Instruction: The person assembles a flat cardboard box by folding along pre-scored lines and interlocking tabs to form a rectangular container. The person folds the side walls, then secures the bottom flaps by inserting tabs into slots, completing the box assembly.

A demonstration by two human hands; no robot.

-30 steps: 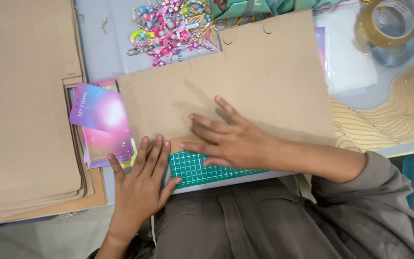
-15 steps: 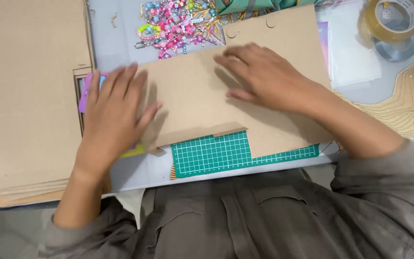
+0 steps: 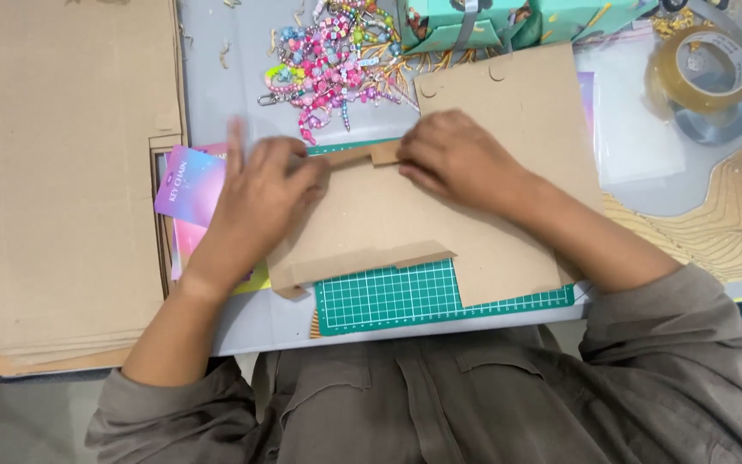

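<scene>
- Brown cardboard sheet (image 3: 474, 215) lying flat across the green cutting mat (image 3: 388, 296), covering all but the mat's near strip.
- Near edge of the sheet already turned up into a narrow folded flap (image 3: 371, 259), just above the exposed part of the mat.
- Far edge only partly done: a small tab (image 3: 362, 155) raised there, pinched between both hands, so apparently the fold in hand.
- Left hand (image 3: 259, 198) spread flat, fingers extended, pressing the sheet's left part and touching the tab; gripping nothing.
- Right hand (image 3: 453, 159) curled, fingertips pressing down on the tab at the sheet's far edge; whether anything is pinched cannot be told.
- Left of the mat: pink and purple printed cards (image 3: 191, 185), and beyond them a tall stack of unfolded cardboard (image 3: 70, 172), seemingly yet to be worked.
- Beyond the mat: heap of coloured bead chains (image 3: 328, 60) and teal boxes (image 3: 474, 21).
- Right of the mat, well apart: roll of clear tape (image 3: 702, 73), untouched.
</scene>
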